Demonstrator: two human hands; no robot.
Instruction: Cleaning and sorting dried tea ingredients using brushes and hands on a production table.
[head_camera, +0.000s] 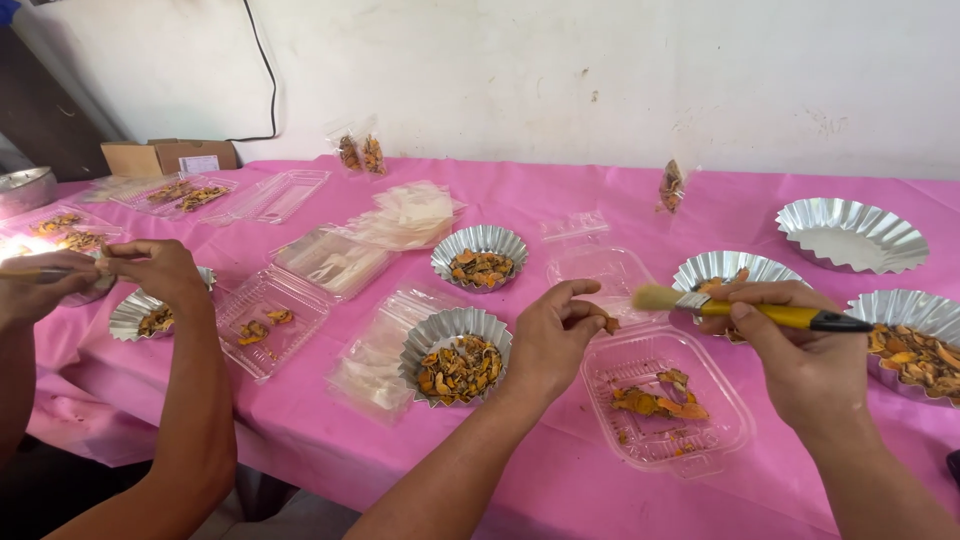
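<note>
A person is sitting at a table covered in a pink cloth (560, 200), brushing dried orange slices. The left hand (548, 340) is pinching one small orange piece (607, 323) between thumb and fingertips, holding it just above the near-left edge of a clear plastic clamshell tray (668, 400). The right hand (800, 355) is closed around the yellow handle of a small paintbrush (740, 310), its pale bristles pointing left toward the pinched piece, just above the tray's far edge. More orange slices are lying inside the tray. A fluted foil dish (458, 358) of the same slices is sitting just left of the tray.

To do this well, it is probably best to be keeping the piece over the tray, so that loosened dust and crumbs are falling inside, and brushing lightly, since the dried slices look brittle.

Far left of the tray, another person's hands (150, 270) are working similarly.
</note>
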